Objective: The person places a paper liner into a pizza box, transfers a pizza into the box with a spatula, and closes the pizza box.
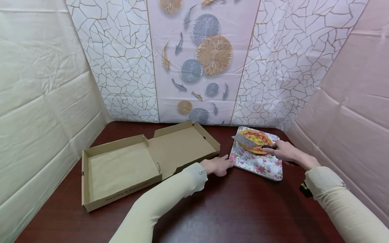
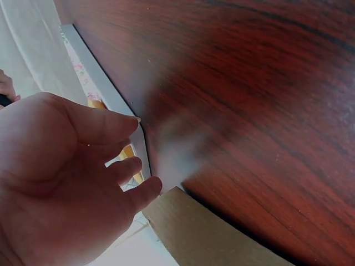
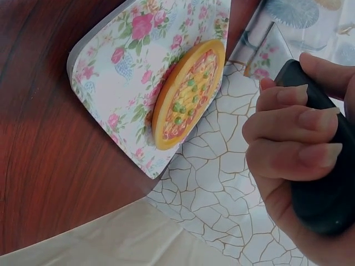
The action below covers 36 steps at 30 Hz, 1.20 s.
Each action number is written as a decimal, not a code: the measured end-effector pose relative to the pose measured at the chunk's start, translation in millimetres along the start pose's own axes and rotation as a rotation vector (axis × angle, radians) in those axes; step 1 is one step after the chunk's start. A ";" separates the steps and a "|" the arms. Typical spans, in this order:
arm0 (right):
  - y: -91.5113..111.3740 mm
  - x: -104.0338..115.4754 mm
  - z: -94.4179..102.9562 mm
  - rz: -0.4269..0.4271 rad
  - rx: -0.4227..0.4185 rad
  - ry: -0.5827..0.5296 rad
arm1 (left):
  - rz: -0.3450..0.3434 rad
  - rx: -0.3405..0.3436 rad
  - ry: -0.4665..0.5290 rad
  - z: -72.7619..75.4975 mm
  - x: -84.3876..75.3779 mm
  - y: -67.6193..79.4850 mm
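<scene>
My right hand (image 1: 285,151) grips the black handle (image 3: 321,194) of a pizza server, fingers curled around it in the right wrist view. Its pointed metal blade (image 1: 245,141) reaches left over a round pizza (image 3: 188,97) with a golden crust and red, yellow and green topping. The pizza lies toward the back of a flower-patterned tray (image 1: 258,166). At the tray's left edge is my left hand (image 1: 218,165), palm down, its fingers stretched out. In the left wrist view its thumb and fingertips (image 2: 130,166) are right at the tray's rim, with no object in the palm.
An opened cardboard pizza box (image 1: 120,172) stands on the left of the dark red wooden table (image 1: 218,209). Its lid (image 1: 182,146) lies folded out toward the tray, close to my left hand. Fabric-covered walls (image 1: 343,87) enclose the table at the back and both sides.
</scene>
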State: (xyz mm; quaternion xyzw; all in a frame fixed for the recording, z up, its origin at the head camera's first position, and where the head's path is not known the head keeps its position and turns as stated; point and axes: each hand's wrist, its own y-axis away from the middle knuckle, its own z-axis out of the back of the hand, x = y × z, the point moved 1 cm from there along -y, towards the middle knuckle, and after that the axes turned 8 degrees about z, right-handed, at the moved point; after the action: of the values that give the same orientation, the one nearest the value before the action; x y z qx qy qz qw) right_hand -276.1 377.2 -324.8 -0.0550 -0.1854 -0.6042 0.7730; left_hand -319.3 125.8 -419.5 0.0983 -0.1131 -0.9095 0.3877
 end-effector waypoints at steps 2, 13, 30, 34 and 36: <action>1.2 -0.6 0.9 0.003 0.008 0.004 | -0.001 -0.004 -0.008 -0.2 -0.2 -0.3; 6.2 -5.7 6.7 0.014 0.055 -0.005 | -0.007 0.001 0.011 0.4 -0.6 -0.5; 7.9 -5.1 10.7 0.043 0.094 0.070 | 0.018 0.032 0.070 -0.1 -1.1 -0.7; 8.8 -4.2 11.3 0.047 0.095 0.069 | 0.023 0.035 0.076 -0.7 -0.9 -1.0; 9.0 -4.5 11.6 0.048 0.097 0.074 | 0.026 0.035 0.074 -0.7 -0.7 -0.7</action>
State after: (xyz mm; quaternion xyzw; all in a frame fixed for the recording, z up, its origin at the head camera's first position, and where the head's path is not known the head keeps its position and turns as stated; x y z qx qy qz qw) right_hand -271.0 387.2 -314.4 0.0005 -0.1845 -0.5775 0.7953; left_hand -319.1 126.7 -420.3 0.1370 -0.1159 -0.8981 0.4015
